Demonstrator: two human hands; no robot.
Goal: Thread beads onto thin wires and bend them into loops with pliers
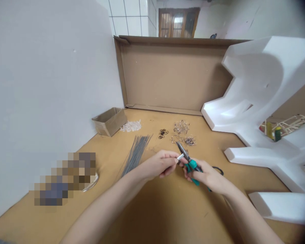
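Left hand (159,164): closed, pinching a small white piece (180,157); I think it holds this up to keep it steady.
Right hand (208,176): closed around teal-handled pliers (191,166), nose toward the piece.
Ahead on bench (152,217): grey wires (136,156), wire loops (181,127).

Even, soft indoor light; sharp through the middle
Faint shadow on the brown tabletop (152,217) beneath the left hand (159,165) and right hand (207,176); edges bend wide-angle; right corners darken; a pixelated patch (64,179) obscures lower left
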